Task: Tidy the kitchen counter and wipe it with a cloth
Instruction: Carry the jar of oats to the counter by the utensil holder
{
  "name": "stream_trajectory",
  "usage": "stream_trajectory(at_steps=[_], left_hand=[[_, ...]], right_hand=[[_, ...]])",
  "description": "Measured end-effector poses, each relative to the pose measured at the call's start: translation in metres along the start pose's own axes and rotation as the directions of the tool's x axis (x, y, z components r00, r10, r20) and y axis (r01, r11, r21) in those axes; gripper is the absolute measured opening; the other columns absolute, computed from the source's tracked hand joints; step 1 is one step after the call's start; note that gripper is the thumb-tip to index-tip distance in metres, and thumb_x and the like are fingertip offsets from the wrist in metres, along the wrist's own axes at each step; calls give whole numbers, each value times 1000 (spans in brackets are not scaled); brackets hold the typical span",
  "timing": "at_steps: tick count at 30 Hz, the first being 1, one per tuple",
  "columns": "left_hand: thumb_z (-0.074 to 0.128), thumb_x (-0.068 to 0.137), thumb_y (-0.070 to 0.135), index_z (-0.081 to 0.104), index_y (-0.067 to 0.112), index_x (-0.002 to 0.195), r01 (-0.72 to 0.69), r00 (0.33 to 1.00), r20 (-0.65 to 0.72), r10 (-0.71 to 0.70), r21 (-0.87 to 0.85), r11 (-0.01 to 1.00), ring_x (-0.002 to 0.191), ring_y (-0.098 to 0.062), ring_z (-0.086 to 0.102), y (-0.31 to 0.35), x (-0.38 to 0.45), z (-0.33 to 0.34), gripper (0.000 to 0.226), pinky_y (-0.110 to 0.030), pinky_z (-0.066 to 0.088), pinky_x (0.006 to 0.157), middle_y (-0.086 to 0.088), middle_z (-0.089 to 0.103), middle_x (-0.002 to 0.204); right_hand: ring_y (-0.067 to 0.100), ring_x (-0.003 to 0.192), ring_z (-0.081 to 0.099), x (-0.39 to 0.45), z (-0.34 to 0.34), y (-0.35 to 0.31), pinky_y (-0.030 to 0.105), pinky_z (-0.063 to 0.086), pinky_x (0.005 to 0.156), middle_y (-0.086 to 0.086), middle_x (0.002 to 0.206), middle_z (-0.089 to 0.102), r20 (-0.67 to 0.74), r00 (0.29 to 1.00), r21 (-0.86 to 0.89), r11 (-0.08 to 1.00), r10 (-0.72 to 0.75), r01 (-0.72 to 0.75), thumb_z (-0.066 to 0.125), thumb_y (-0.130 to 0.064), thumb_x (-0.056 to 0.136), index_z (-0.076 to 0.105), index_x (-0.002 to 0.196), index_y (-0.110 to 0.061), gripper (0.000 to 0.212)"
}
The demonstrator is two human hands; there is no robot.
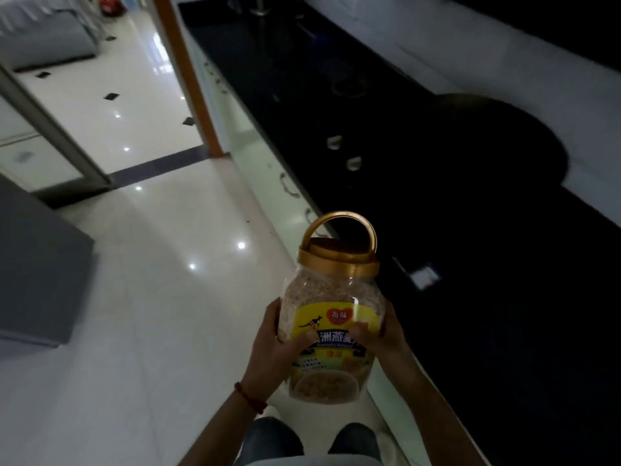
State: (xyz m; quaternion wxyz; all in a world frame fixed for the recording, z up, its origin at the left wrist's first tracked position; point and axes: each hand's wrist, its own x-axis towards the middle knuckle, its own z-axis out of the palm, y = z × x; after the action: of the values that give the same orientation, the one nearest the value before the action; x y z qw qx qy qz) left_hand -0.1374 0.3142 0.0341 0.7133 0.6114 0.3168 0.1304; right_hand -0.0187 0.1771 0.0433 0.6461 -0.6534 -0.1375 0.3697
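A large clear jar (pixel 331 317) was held between both hands, above the pale floor (pixel 161 280) and just left of the counter's near edge. The left hand (pixel 274 344) was wrapped round the jar's left side, its thumb laid across the yellow label (pixel 331 326), and a red band (pixel 250 398) was worn at that wrist. The right hand (pixel 379 334) was closed on the right side, its thumb pressed on the label from the other side. The jar was kept nearly upright, filled with pale flakes, and was capped by a gold lid (pixel 337 260) with an arched handle (pixel 342 227) standing above it. To the right, the dark counter (pixel 470 264) was seen running from near to far, mostly lost in shadow. On it, a small pale object (pixel 425 275) lay just right of the lid, and a large round dark shape (pixel 497 142) sat farther off; neither could be identified. Pale cabinet fronts (pixel 268 156) were visible below the counter edge.
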Motion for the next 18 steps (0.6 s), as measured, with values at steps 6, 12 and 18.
stream_trajectory(at_steps=[6,12,18], left_hand=[[74,30,73,44,12,119,23,983,-183,-22,3,1000,85,-8,69,7,16,-123,112,-19,55,60,-9,63,106],[74,31,73,48,22,111,27,960,-277,-41,-55,998,85,-12,70,22,57,-186,99,-20,55,61,-10,65,106],[74,30,74,48,21,113,0,944,-330,-33,-99,995,89,-18,69,46,137,-224,102,-23,57,64,-12,65,109]], right_hand=[[8,91,68,60,119,0,23,57,66,3,110,61,167,984,-107,993,62,-45,78,-72,27,44,120,-20,112],[24,100,66,126,183,-12,36,59,72,13,116,60,247,960,-168,981,134,-94,81,-67,33,40,126,-10,116],[24,101,64,223,222,-39,32,59,72,10,118,59,295,950,-202,978,104,-45,78,-71,32,43,122,-19,110]])
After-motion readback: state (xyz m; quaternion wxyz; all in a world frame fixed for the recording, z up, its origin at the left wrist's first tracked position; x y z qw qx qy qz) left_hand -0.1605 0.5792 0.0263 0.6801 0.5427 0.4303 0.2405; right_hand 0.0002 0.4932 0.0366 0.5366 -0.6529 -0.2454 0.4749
